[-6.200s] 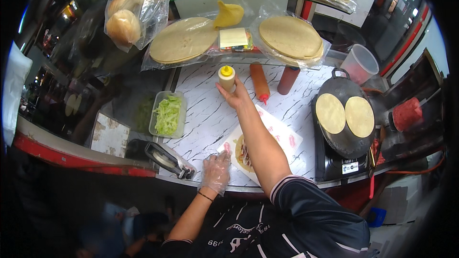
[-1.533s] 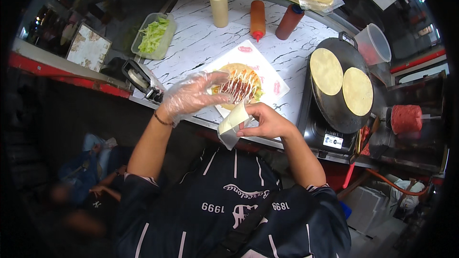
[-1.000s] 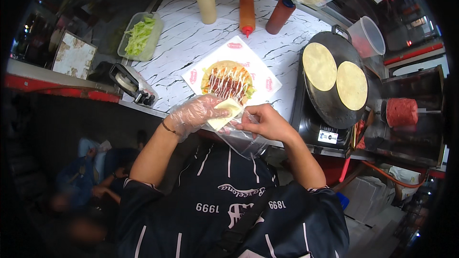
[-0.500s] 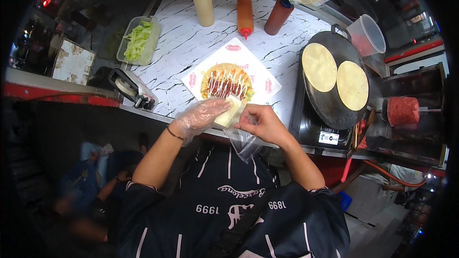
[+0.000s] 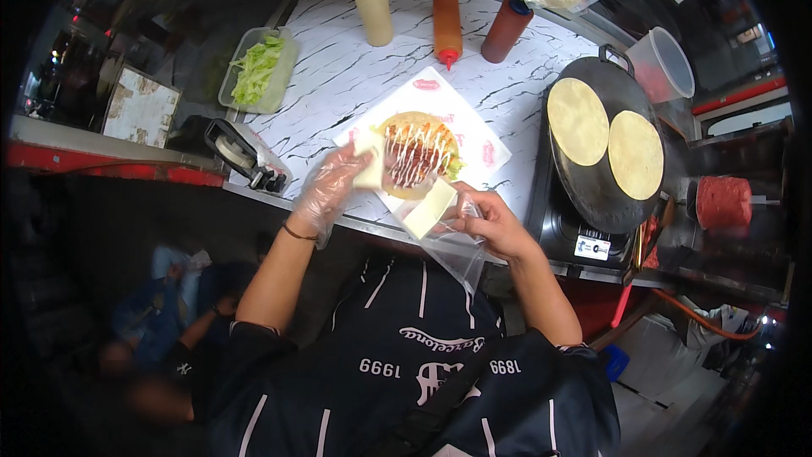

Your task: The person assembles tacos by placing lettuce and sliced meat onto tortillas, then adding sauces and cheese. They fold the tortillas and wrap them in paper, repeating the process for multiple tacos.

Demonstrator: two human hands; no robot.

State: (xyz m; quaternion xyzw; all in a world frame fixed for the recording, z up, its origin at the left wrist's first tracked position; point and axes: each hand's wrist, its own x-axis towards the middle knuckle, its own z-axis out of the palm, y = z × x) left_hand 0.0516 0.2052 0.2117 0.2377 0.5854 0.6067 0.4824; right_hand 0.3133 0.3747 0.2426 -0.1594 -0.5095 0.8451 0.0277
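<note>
My left hand, in a clear plastic glove, pinches a pale cheese slice at the left edge of a topped flatbread. Meat, shredded lettuce and white zigzag sauce cover the flatbread, which lies on a white printed paper sheet. Bare, my right hand grips a clear plastic bag just below it. More pale cheese shows at the bag's mouth, beside the right fingers; how many slices it is I cannot tell.
Three squeeze bottles, one cream, one orange and one dark red, are at the back. Left is a lettuce tub. Two tortillas lie on a black griddle at right, near a meat cone.
My left hand has moved left and up with a cheese slice, away from the bag. The right hand keeps the bag, with the remaining cheese now in plain sight.
</note>
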